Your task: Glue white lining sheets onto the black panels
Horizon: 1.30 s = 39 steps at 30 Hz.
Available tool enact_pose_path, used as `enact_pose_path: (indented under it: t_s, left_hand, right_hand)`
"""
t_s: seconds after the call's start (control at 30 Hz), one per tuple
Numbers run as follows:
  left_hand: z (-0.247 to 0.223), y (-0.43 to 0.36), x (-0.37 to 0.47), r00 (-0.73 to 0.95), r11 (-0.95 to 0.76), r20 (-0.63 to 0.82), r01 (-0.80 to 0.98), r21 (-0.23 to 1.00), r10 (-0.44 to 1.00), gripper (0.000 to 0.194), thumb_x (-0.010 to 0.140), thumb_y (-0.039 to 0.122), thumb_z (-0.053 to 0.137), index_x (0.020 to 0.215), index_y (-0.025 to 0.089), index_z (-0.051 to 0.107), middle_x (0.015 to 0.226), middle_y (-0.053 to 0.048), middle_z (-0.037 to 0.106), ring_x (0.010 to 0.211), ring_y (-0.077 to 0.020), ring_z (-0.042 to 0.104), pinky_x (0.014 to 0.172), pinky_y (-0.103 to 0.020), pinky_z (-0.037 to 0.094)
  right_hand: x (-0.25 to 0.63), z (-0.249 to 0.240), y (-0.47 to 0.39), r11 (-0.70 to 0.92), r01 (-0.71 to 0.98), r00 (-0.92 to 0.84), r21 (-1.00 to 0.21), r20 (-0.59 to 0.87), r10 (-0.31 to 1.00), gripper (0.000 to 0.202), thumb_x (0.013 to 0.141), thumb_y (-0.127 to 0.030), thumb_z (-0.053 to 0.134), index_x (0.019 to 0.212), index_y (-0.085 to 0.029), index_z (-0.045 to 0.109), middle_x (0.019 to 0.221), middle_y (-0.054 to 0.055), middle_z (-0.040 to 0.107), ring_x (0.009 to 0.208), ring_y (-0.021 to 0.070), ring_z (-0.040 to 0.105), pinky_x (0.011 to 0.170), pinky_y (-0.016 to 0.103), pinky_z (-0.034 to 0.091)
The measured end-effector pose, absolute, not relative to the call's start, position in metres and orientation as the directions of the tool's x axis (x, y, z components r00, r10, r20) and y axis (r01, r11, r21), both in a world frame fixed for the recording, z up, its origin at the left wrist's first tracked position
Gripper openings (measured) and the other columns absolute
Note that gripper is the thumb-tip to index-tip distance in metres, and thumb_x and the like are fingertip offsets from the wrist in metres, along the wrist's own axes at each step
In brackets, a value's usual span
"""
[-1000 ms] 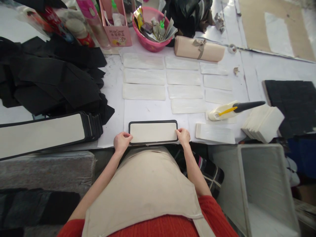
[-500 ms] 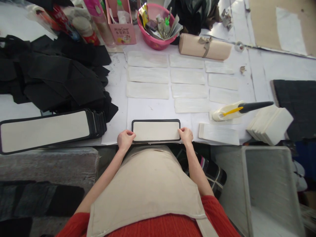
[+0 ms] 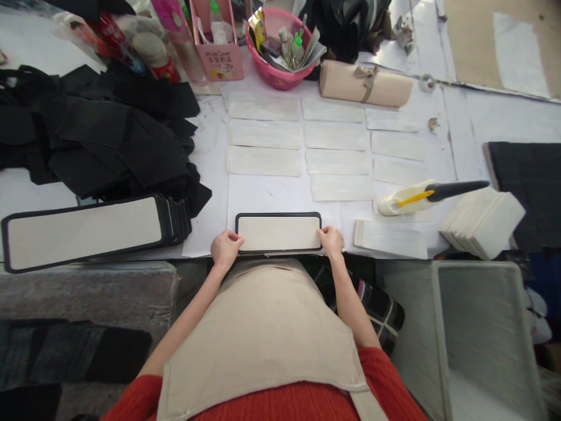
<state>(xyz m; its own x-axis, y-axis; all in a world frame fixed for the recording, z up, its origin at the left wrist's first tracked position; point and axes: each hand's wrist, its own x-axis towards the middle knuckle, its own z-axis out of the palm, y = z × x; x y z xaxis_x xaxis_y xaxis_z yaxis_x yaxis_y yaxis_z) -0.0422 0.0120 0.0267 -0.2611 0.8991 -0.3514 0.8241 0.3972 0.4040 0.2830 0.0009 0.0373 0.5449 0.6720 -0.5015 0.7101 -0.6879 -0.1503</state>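
Note:
A cream rectangular panel with a black border [image 3: 279, 232] lies flat at the table's front edge, right before me. My left hand [image 3: 225, 248] pinches its left end near the lower corner. On the opposite end, my right hand [image 3: 332, 240] is closed in a pinch on the panel's right edge. Beyond it, several pale translucent strips [image 3: 263, 161] lie in rows on white paper. To the left, a stack of similar black-edged panels [image 3: 83, 234] leans over.
A heap of black fabric pieces [image 3: 100, 128] covers the left side. On the right are a brush with a black handle [image 3: 460, 190], a yellow spatula [image 3: 414, 199] and a stack of white pieces [image 3: 482, 225]. A pink basin [image 3: 280, 73] stands at the back; a grey bin [image 3: 482, 339] is below right.
Both hands keep hold of the panel's ends in the same place. The whole view has shifted very slightly; nothing else visibly differs.

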Motion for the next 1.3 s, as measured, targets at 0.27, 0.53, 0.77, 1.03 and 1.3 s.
enact_pose_path:
  t_s: [0.27,0.53,0.77,1.03,1.3]
  left_hand:
    - [0.026,0.012,-0.040,-0.241,0.379,-0.341,0.819,0.432,0.909,0.008,0.069,0.029,0.058,0.066,0.022,0.058,0.072,-0.003,0.067,0.070,-0.0211,0.061,0.065,-0.030,0.042]
    - [0.014,0.010,-0.051,-0.204,0.398,-0.363,0.685,0.611,0.909,0.007,0.068,0.027,0.059,0.070,0.020,0.059,0.067,0.000,0.064,0.066,-0.0164,0.060,0.065,-0.027,0.044]
    - [0.034,0.003,-0.051,-0.130,0.128,-0.038,0.810,0.572,0.991,0.026,0.085,0.033,0.049,0.101,0.017,0.062,0.100,-0.010,0.067,0.090,-0.0218,0.064,0.083,-0.034,0.049]
    - [0.018,0.028,0.008,0.561,-0.530,-0.012,0.788,0.312,0.827,0.059,0.092,0.034,0.038,0.146,0.012,0.030,0.154,-0.014,0.027,0.144,-0.0251,0.019,0.117,-0.047,0.010]
    - [0.004,0.031,0.005,0.581,-0.538,-0.078,0.790,0.295,0.810,0.066,0.092,0.041,0.038,0.149,0.012,0.020,0.156,-0.012,0.021,0.145,-0.0245,0.013,0.118,-0.049,0.003]
  right_hand:
    - [0.283,0.037,0.002,-0.674,0.724,0.536,-0.147,-0.495,0.684,0.022,0.083,-0.036,0.054,0.087,-0.020,0.070,0.093,0.009,0.070,0.093,0.0236,0.064,0.076,0.030,0.045]
    - [0.288,0.039,-0.003,-0.670,0.719,0.530,-0.183,-0.480,0.699,0.019,0.085,-0.037,0.056,0.087,-0.020,0.065,0.093,0.006,0.069,0.088,0.0202,0.062,0.072,0.027,0.043]
    - [0.268,0.046,-0.017,-0.484,0.813,0.483,-0.324,-0.090,0.871,0.035,0.094,-0.042,0.043,0.112,-0.015,0.059,0.107,0.012,0.066,0.101,0.0240,0.058,0.083,0.033,0.043]
    - [0.188,0.010,0.004,0.286,0.893,-0.308,-0.348,-0.008,0.951,0.053,0.096,-0.030,0.043,0.147,-0.018,0.031,0.152,0.006,0.032,0.143,0.0209,0.020,0.117,0.044,0.011]
    - [0.192,-0.004,0.009,0.319,0.876,-0.360,-0.361,-0.050,0.932,0.060,0.097,-0.036,0.041,0.150,-0.017,0.021,0.156,0.006,0.022,0.145,0.0209,0.013,0.119,0.046,0.005]
